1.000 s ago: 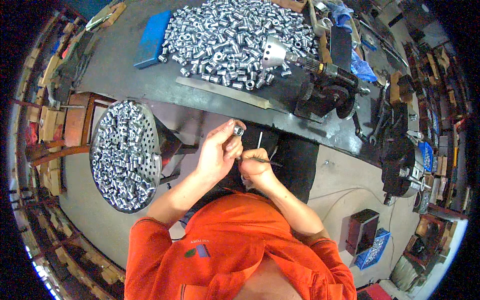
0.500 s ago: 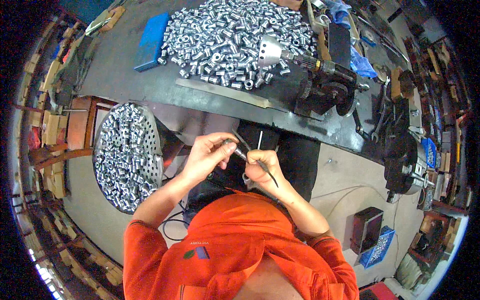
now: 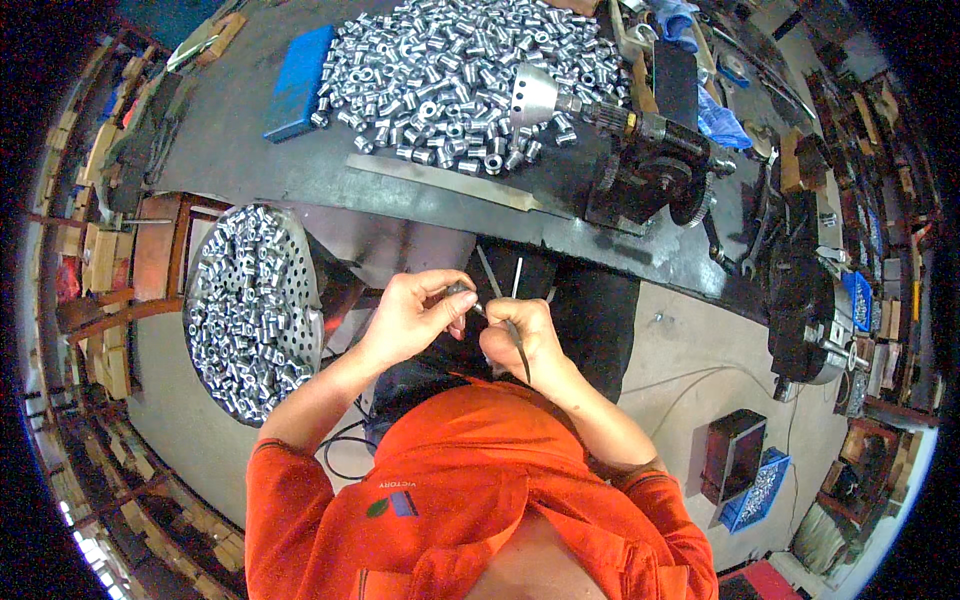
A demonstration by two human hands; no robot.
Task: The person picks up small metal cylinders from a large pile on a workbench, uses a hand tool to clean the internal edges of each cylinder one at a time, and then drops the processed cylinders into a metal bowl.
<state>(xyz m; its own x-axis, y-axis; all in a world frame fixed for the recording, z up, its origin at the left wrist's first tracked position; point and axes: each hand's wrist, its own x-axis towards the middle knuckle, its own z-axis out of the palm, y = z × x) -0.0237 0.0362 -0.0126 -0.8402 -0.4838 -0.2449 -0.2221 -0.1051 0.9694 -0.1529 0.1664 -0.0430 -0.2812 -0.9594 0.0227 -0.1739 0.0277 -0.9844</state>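
Note:
My left hand (image 3: 425, 315) is closed in a pinch on a small metal sleeve (image 3: 460, 289), mostly covered by the fingertips. Close beside it, my right hand (image 3: 522, 340) is wrapped round a slim, dark, file-like tool (image 3: 522, 358). The pointed end sticks out below that fist, and a grey blade (image 3: 489, 268) shows above it, angled up toward the bench. Where tool and sleeve meet is hidden by my fingers. To my left, a perforated round metal seat (image 3: 298, 268) bears many loose silver sleeves (image 3: 247, 330).
On the dark bench (image 3: 225, 150) lies a big heap of silver sleeves (image 3: 450, 75), with a blue box (image 3: 302, 85) at its left. A flat file (image 3: 440, 183) lies along the front edge. A geared machine (image 3: 655, 160) stands right, and a blue crate (image 3: 757, 490) sits on the floor.
The tool in my right hand has turned steeper, and its pointed end has swung left and slightly down. My right hand has shifted a little left; my left hand keeps its pinch.

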